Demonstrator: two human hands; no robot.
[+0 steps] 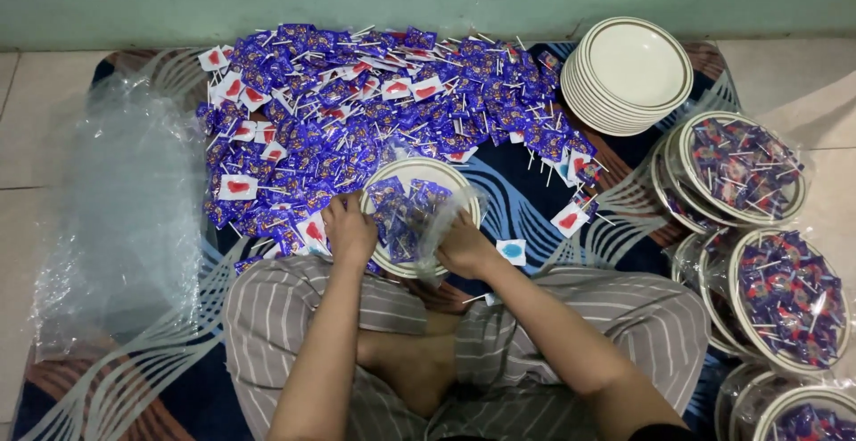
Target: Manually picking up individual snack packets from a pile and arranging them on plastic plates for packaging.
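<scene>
A cream plate [406, 172] with several purple-wrapped lollipops on it lies on the mat in front of my crossed legs. My left hand [349, 227] grips the plate's left rim. My right hand [464, 247] holds a clear plastic bag [443, 218] that is drawn over the plate's right side. Behind the plate spreads a large pile of purple-wrapped lollipops [374, 102] with white sticks, some showing white wrappers with red shapes.
A stack of cream plates [629, 75] stands at the back right. Bagged plates of lollipops [740, 169] [785, 298] sit stacked along the right. A heap of clear plastic bags [125, 209] lies on the left. The wall runs along the back.
</scene>
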